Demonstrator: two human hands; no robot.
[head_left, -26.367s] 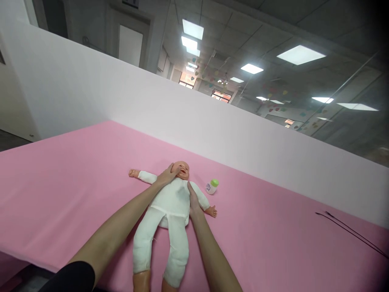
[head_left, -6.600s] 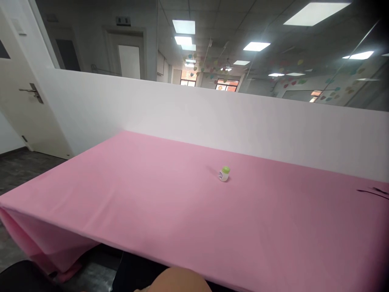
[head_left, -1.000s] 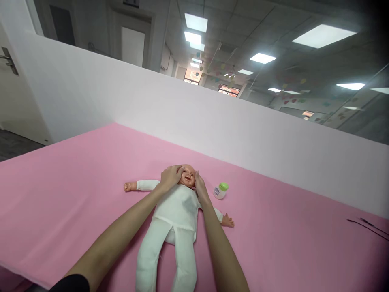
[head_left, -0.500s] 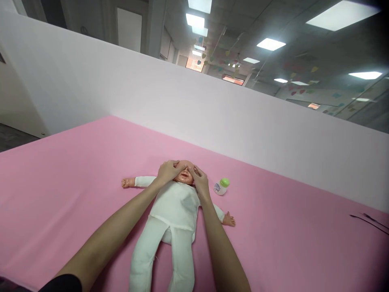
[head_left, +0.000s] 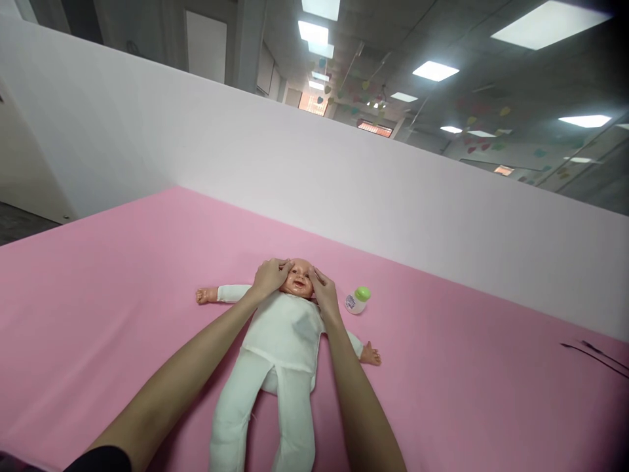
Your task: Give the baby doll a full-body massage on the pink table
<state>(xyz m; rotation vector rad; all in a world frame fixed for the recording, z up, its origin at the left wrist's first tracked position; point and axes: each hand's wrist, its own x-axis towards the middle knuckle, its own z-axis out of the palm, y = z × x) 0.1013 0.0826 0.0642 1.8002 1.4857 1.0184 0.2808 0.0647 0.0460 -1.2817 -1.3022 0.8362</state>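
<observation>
A baby doll (head_left: 285,331) in a white cloth suit lies on its back, its head away from me and its arms spread out. My left hand (head_left: 270,276) cups the left side of the doll's head, the thumb lying at the temple beside the eye. On the other side, my right hand (head_left: 324,289) holds the head in the same way, its thumb near the other temple. The doll's face shows between my two hands. Just right of my right hand stands a small clear bottle (head_left: 356,301) with a green cap, slightly tilted in view.
A pink sheet (head_left: 457,367) covers the table under the doll. Behind it runs a white partition wall (head_left: 344,177). Two thin black cables (head_left: 592,354) lie at the right edge.
Both thumbs have slid outward from the middle of the doll's brow and eyes to its temples, uncovering the eyes. The doll and the bottle have stayed in place.
</observation>
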